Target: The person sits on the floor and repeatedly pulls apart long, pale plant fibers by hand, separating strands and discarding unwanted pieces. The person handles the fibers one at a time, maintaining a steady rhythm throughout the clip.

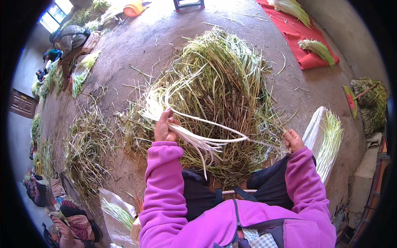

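Observation:
My left hand (pixel 166 125) is closed around a bunch of long whitish stalks (pixel 194 136). Their pale ends hang loose to the right of the fist, and the greener lengths curl back over the pile. One stalk bows out to the right and thins into a blurred brownish strand (pixel 266 143) that reaches towards my right hand (pixel 292 140). The fingers of that hand are pinched together on a wispy dry strip (pixel 281 128). A big heap of tangled green and brown stalks (pixel 217 93) lies on the floor under both hands, before my knees.
Sorted stalks (pixel 330 141) rest on a white sheet at my right. Bundles (pixel 316 49) lie on a red cloth (pixel 291 37). Brown leavings (pixel 88 148) spread at left, near stalks (pixel 118 214) on a sack. A person bends at upper left (pixel 73 38); others sit along the left wall.

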The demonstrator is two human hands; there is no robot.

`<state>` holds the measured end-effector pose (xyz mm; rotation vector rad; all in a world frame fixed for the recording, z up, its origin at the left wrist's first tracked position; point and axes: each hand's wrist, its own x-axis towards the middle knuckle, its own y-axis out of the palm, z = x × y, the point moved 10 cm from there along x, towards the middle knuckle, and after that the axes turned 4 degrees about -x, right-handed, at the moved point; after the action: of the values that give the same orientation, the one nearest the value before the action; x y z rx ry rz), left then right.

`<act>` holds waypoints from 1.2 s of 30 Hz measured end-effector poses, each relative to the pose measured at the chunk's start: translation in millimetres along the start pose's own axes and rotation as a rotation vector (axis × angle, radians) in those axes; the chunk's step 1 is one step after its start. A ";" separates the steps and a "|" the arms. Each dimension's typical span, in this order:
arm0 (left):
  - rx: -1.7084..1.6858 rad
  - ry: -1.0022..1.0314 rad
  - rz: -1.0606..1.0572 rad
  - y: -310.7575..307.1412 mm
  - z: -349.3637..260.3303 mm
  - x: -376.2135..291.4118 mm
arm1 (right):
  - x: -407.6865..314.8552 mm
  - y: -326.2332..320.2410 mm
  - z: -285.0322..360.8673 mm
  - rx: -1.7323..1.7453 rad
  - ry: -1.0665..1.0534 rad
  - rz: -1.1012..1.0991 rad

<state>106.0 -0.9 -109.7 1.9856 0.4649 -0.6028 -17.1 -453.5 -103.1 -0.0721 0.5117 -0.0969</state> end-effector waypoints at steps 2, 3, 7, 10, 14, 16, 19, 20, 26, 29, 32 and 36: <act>0.052 -0.005 -0.011 3.0 5.2 -2.4 | -5.6 -9.7 8.5 -0.899 0.010 -0.065; 0.079 -0.010 -0.015 5.6 8.9 -4.0 | -9.7 1.0 21.9 -1.072 -0.093 -0.097; 0.251 -0.070 0.071 25.3 30.0 -20.2 | -8.1 83.4 72.1 -1.294 -0.364 -0.068; 0.406 -0.086 0.139 42.5 47.4 -38.3 | 4.4 163.6 94.0 -0.742 -0.476 0.217; 0.501 -0.177 0.236 42.2 77.5 -38.5 | 20.9 250.7 54.9 0.142 0.031 0.572; 0.514 -0.201 0.273 40.6 80.7 -39.5 | 19.7 270.6 50.7 0.349 0.155 0.622; 0.503 -0.157 0.253 40.3 77.5 -41.8 | 22.6 268.3 52.8 0.378 0.120 0.520; 0.517 -0.139 0.248 40.4 75.9 -42.3 | 22.5 264.0 52.7 0.369 0.107 0.463; 0.572 -0.105 0.270 45.0 78.4 -46.9 | 22.4 244.6 53.0 0.129 -0.101 0.291; 0.591 -0.111 0.256 44.1 80.4 -49.5 | 20.7 243.4 57.2 0.061 -0.173 0.251; 0.589 -0.090 0.253 43.0 79.0 -46.8 | 21.3 247.9 61.1 0.137 -0.173 0.274; 0.588 -0.059 0.258 44.2 76.0 -45.3 | 31.4 257.3 58.8 0.346 -0.122 0.297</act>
<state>77.4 -91.8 -82.9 2.5200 -0.0210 -0.6831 58.2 -198.9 -91.1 0.3340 0.3737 0.1099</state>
